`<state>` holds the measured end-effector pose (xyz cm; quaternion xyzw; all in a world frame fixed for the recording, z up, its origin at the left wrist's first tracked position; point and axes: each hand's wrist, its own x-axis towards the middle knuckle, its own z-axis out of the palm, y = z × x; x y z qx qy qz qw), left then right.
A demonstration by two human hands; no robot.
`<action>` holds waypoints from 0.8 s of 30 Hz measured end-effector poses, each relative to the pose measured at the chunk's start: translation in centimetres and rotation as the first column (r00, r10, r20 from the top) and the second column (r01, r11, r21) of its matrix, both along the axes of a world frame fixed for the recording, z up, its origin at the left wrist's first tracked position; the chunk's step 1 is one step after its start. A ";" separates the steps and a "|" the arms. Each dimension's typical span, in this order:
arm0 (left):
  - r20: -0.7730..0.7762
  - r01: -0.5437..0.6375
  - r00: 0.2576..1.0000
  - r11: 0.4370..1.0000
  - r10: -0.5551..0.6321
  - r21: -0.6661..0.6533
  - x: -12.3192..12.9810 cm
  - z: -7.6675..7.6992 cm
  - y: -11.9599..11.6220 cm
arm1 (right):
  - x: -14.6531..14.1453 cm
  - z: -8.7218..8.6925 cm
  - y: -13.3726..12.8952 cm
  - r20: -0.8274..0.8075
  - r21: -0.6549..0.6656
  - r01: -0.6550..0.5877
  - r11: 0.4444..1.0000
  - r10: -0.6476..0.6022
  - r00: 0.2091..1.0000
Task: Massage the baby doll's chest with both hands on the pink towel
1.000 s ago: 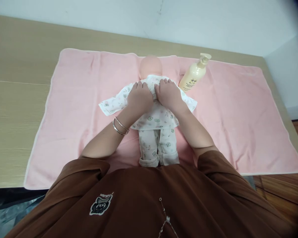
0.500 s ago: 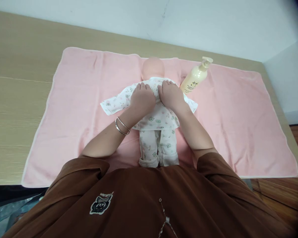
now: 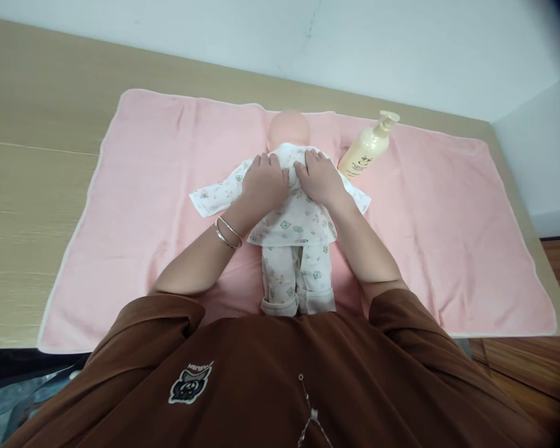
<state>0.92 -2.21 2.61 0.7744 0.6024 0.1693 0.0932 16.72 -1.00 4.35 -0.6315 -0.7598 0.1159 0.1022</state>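
A baby doll in a white printed top and matching trousers lies stretched out, its smooth head pointing away from me. No facial features show. My left hand rests flat on the left side of the doll's upper body, fingers extended over the cloth and thumb toward the middle. Mirroring it, my right hand lies flat on the right side. A narrow strip of the top shows between my thumbs. Both palms are hidden against the cloth. The doll's sleeves spread out to either side.
Beneath the doll is a pink blanket on a wooden table. A cream pump bottle sits on the blanket by the doll's right-hand sleeve. A pale wall rises behind the table.
My left hand has shifted slightly left and my thumbs are a little farther apart. Both hands still lie on the doll's upper body.
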 end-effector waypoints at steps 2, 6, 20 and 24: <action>-0.012 0.014 1.000 0.998 -0.014 -0.054 -0.7 0.9 0.2 | -0.3 0.1 -0.3 -0.034 0.003 0.015 1.000 -0.015 0.999; 0.055 0.027 0.998 0.988 -0.019 -0.150 -3.0 2.8 1.1 | -2.0 0.7 -2.2 -0.071 0.153 -0.003 0.988 0.014 0.997; 0.176 -0.144 0.971 0.982 0.164 -0.119 -6.7 6.4 1.1 | -3.0 -0.1 -2.5 0.003 0.123 -0.095 0.988 0.095 0.995; 0.218 -0.155 0.959 0.978 0.182 -0.137 -6.9 6.8 0.9 | -3.0 0.3 -2.9 -0.038 0.152 -0.110 0.982 0.117 0.992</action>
